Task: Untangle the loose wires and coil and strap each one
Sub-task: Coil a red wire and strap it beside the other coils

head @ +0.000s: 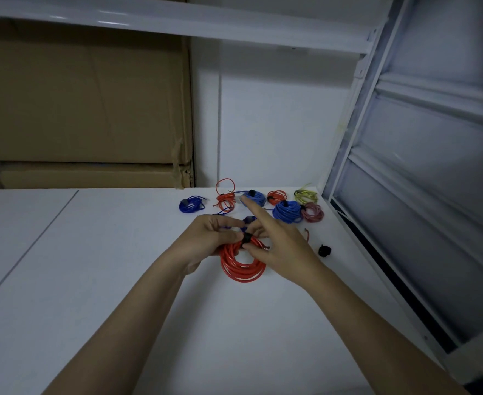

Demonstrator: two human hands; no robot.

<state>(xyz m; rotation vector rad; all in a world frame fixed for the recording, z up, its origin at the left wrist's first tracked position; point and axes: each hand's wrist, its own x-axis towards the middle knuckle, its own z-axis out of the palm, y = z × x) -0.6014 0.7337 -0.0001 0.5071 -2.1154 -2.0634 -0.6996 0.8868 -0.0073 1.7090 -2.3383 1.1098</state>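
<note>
A red wire coil (243,266) hangs just above the white table (120,280), with a black strap (246,240) wrapped round its top. My left hand (206,240) grips the top of the coil beside the strap. My right hand (280,249) pinches the strap with thumb and lower fingers, its index finger stretched out toward the far coils. A short red wire end (307,234) sticks out to the right.
Several strapped coils lie at the table's far edge: dark blue (190,205), orange (225,198), blue (287,211), pink (313,212), yellow-green (305,195). A loose black strap (324,250) lies to the right. Cardboard boxes (83,109) stand behind, a white metal frame (357,109) on the right.
</note>
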